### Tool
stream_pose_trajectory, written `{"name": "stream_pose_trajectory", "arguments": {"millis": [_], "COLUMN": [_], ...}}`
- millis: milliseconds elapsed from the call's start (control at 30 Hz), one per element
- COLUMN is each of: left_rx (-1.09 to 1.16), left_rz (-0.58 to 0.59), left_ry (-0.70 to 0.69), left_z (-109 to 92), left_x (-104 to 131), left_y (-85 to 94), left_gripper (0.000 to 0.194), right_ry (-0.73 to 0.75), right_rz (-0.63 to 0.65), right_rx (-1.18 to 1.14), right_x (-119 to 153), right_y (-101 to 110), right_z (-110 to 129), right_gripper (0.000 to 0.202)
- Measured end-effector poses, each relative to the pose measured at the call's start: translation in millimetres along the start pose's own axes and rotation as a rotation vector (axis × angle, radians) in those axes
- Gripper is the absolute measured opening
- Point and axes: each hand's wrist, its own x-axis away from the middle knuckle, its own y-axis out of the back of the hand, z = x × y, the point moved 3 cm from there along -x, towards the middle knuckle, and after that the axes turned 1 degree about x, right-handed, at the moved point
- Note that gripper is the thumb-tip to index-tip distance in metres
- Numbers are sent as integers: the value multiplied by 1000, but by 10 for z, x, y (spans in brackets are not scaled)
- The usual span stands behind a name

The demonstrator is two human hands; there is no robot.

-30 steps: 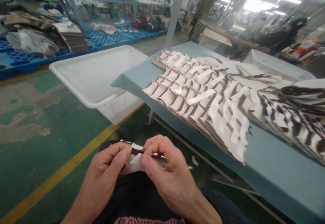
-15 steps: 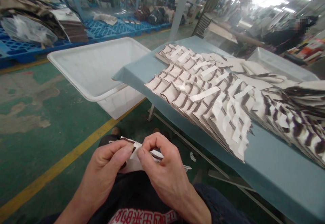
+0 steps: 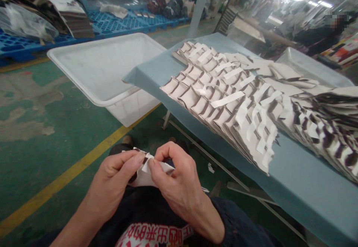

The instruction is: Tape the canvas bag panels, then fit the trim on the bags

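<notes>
Over my lap, my left hand [image 3: 114, 183] pinches the edge of a white fabric piece [image 3: 144, 178] with dark brown trim between thumb and fingertips. Close beside it, my right hand [image 3: 177, 180] is closed on the same piece, thumb against forefinger, at a white strip [image 3: 148, 165] along its edge. The two thumbs are a small gap apart. Part of the piece is hidden behind the fingers. To the right, stacked cream pieces with brown edges and white strips [image 3: 207, 90] cover much of the blue-grey table [image 3: 296, 176].
A large white bin [image 3: 97, 68] stands left of the table. Blue pallets [image 3: 120, 23] with bundles lie beyond it. A clear box [image 3: 313, 66] sits at the table's far side, with a person [image 3: 321, 34] farther back. Metal bars run below the table.
The white strip by my right hand now angles down toward the right, and the fabric is turned a little. Both hands remain close together; the view has shifted slightly.
</notes>
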Motion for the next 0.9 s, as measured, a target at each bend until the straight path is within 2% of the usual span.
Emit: {"name": "stream_pose_trajectory", "arguments": {"millis": [100,167,333,533,700,900], "left_rx": [0,9,44,40,64,15], "left_rz": [-5,7,139,144,166,54], "left_ry": [16,12,-1,-10,21,61], "left_z": [0,9,29,33,102,69], "left_x": [-2,1,25,40,23,-4], "left_y": [16,38,77,67,85,34], "left_gripper": [66,65,35,23,22,35], "right_ry": [-46,-88,-125,-211,-299,-280], "right_rz": [40,58,70,119,203,213], "right_rx": [-27,-60,-162,-290,-363,-341], "right_x": [-18,-27,-25,-21,-32,-37], "right_y": [-7,-12,-28,-41,-25,-5], "right_z": [-25,-41,-71,-146,-177,-190], "right_gripper": [16,15,15,14,18,18]}}
